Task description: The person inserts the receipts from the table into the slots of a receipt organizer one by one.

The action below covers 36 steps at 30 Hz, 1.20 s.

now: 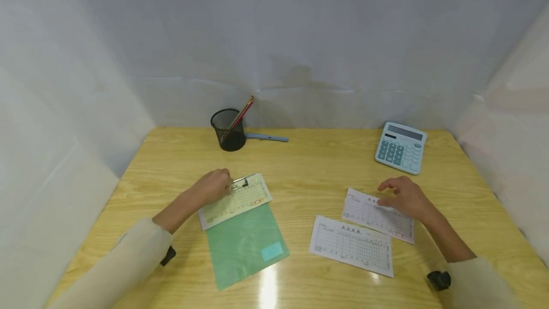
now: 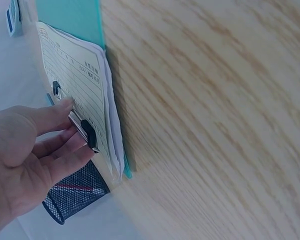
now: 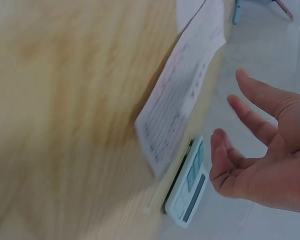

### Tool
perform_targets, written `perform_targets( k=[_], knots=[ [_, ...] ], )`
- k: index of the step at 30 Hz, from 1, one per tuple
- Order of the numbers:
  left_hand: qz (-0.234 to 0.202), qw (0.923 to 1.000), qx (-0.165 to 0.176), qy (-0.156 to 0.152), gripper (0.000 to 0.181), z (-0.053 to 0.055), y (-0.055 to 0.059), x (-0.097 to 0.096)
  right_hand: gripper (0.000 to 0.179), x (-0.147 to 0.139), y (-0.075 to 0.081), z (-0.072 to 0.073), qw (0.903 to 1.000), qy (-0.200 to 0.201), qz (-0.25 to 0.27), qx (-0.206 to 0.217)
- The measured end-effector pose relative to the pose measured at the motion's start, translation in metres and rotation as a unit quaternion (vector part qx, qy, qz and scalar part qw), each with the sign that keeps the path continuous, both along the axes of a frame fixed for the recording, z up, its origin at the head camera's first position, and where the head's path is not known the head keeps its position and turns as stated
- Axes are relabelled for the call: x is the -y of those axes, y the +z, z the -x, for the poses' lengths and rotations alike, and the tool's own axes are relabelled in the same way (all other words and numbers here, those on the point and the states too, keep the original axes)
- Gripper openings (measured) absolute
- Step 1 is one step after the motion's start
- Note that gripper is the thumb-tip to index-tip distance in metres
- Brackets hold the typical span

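At the top edge of a green clipboard [image 1: 249,247], my left hand [image 1: 213,186] pinches the metal clip [image 1: 239,183] with its black ends. In the left wrist view the thumb lies on one side of the clip [image 2: 80,125] and the fingers on the other. A yellowish printed form [image 1: 236,201] with white sheets beneath it lies under the clip. My right hand [image 1: 403,197] hovers with parted, bent fingers over a white printed form [image 1: 364,209], holding nothing. The right wrist view shows this form [image 3: 172,95] apart from the fingertips.
Another white form [image 1: 351,247] lies nearer me, beside the first. A pale blue calculator [image 1: 401,148] is at the back right. A black mesh pen cup [image 1: 229,130] with pencils stands at the back, next to a blue pen [image 1: 268,138]. White sheeting [image 1: 300,37] surrounds the wooden table.
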<state>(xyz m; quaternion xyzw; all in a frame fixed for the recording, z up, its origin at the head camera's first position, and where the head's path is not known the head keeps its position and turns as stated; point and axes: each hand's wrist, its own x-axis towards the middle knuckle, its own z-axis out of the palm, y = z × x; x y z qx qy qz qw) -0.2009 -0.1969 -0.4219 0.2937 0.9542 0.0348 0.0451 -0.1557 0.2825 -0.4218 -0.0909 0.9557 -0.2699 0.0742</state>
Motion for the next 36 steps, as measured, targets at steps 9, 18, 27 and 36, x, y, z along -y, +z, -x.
perform_targets(
  k=[9, 18, 27, 36],
  knots=[
    [0.006, 0.9996, 0.018, 0.023, 0.020, 0.001, -0.001, -0.001, 0.044, -0.024, -0.010, -0.013, 0.9976, -0.033, -0.059, 0.017],
    [0.012, 0.9996, 0.015, 0.019, 0.019, 0.001, -0.002, -0.001, 0.044, -0.030, -0.011, -0.016, 0.9931, -0.046, -0.066, 0.085],
    [0.014, 0.9995, 0.016, 0.024, 0.021, 0.001, -0.001, -0.002, 0.033, -0.028, -0.012, -0.016, 0.9944, -0.046, -0.053, 0.079],
    [0.011, 0.9997, 0.011, 0.017, 0.017, -0.001, 0.000, -0.002, 0.030, -0.024, -0.014, -0.015, 0.9940, -0.082, -0.061, 0.040]
  ],
)
